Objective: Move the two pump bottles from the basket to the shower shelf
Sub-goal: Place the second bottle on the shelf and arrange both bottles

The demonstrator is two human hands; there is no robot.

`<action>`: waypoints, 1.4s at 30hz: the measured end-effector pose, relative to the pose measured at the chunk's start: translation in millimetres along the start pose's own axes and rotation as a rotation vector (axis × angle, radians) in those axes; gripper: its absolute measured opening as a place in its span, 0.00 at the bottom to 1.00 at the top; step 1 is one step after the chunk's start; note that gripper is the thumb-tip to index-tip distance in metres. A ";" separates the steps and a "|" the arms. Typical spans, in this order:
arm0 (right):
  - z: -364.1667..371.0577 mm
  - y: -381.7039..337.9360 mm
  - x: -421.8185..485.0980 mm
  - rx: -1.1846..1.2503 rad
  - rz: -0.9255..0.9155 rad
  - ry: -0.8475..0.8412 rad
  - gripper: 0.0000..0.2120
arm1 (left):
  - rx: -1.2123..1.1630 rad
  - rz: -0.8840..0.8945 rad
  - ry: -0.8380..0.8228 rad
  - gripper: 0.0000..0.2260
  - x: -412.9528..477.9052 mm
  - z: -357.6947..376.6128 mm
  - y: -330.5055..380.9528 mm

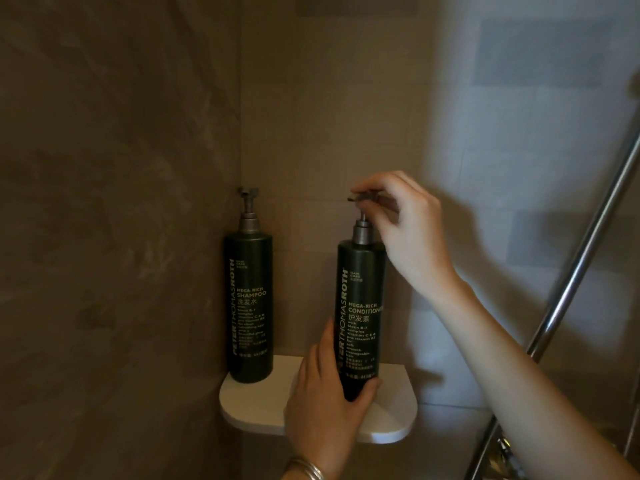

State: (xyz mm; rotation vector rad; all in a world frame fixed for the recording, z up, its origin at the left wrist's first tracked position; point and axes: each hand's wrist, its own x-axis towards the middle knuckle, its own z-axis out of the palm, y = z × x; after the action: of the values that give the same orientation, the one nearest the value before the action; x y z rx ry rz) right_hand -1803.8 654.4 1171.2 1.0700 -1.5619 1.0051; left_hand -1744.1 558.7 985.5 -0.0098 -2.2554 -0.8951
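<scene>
Left grip (325, 393) wraps matte cylindrical conditioner bottle (360, 317); right grip (408, 223) pinches metallic pump head (363, 197).

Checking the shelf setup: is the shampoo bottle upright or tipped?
Upright. The shampoo bottle stands untouched on the white shelf in the corner, pump on top.

Bare forearms; metal bangles (308, 469) on left wrist

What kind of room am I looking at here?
Most likely a shower stall: tiled walls meet in a corner above a small white shelf with a shampoo bottle, and a metal hose runs at right.
</scene>
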 end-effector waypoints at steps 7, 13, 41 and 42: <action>-2.5 5.3 -7.1 0.400 0.217 -0.027 0.15 | -0.030 -0.005 0.001 0.42 -1.4 2.7 -2.1; -6.4 4.8 -10.7 0.470 0.219 -0.072 0.13 | -0.049 0.001 0.022 0.41 -2.8 3.9 -6.0; -3.4 5.3 -134.7 0.583 0.739 -0.199 0.33 | -0.098 0.033 0.008 0.37 -11.5 -9.3 -7.4; -1.5 5.6 -141.6 0.581 0.769 -0.191 0.31 | -0.072 0.076 0.060 0.34 -15.2 -14.8 -9.5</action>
State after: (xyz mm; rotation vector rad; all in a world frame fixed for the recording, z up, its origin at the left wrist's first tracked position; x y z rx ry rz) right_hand -1786.5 681.0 1033.1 0.9563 -1.9490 2.0176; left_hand -1726.0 546.0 978.1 -0.0993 -2.1516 -0.9230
